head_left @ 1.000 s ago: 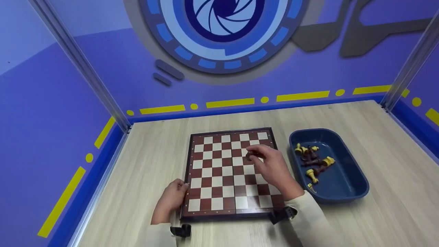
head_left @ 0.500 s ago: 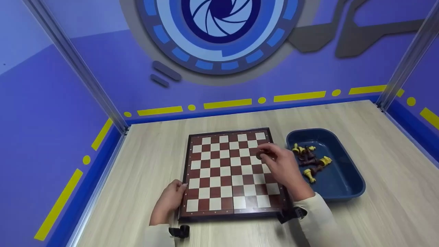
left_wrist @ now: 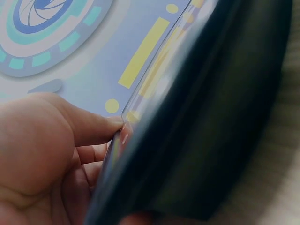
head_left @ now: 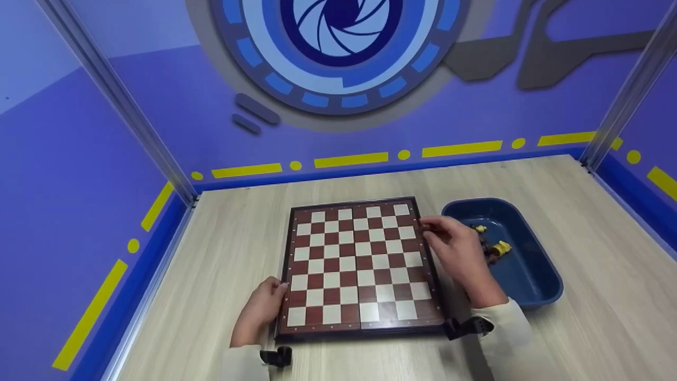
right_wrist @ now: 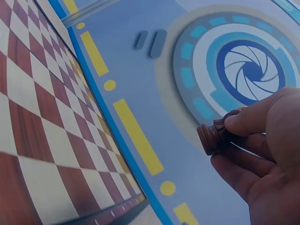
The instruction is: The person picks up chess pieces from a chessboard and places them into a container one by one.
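Note:
A brown-and-white chessboard (head_left: pixel 353 264) lies on the table with no pieces on its squares. My left hand (head_left: pixel 264 301) grips its left edge, the thumb on top in the left wrist view. Between the thumb and fingers of my right hand (head_left: pixel 457 254) is a dark brown chess piece (right_wrist: pixel 214 137), its base pointing outward and its top hidden by the fingers. That hand is over the gap between the board's right edge and a blue tray (head_left: pixel 547 264). Yellow and dark brown chess pieces (head_left: pixel 500 248) lie in the tray, partly hidden behind the right hand.
The light wood table (head_left: pixel 232 233) is bounded by a blue-purple back wall (head_left: pixel 338 137) and side walls. Metal posts (head_left: pixel 158 148) stand at the back corners. The tray sits close to the board's right side.
My right hand has moved right, from above the board's squares to past its right edge, carrying the chess piece toward the tray. My left hand stays on the board's left edge.

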{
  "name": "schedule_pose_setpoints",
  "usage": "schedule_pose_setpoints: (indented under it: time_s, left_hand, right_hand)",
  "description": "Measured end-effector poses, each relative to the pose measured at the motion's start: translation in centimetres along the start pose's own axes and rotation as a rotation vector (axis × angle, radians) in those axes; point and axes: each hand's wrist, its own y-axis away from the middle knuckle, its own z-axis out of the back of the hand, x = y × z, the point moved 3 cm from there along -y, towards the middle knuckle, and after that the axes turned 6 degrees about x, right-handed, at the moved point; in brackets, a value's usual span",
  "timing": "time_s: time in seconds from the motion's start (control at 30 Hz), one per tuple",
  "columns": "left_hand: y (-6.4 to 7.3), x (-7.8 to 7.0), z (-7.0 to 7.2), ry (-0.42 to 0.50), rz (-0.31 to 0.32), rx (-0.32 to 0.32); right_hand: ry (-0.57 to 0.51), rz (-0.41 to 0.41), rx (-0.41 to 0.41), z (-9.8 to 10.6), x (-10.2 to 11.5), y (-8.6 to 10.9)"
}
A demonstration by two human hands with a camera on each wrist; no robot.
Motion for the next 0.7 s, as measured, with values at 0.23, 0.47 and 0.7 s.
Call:
schedule_pose_setpoints:
  time_s: [0.23, 0.47, 0.7]
  left_hand:
    - [0.0, 0.0, 0.0, 0.011, 0.011, -0.001]
    - [-0.1, 0.0, 0.0, 0.027, 0.008, -0.005]
    - [-0.1, 0.1, -0.1, 0.021, 0.010, 0.002]
  right_hand:
    - [0.025, 0.004, -0.043, 1.6, -1.2, 0.2]
    - [0.011, 0.017, -0.102, 3.1, -2.4, 0.4]
    - [0.032, -0.043, -0.114, 4.4, -3.2, 0.7]
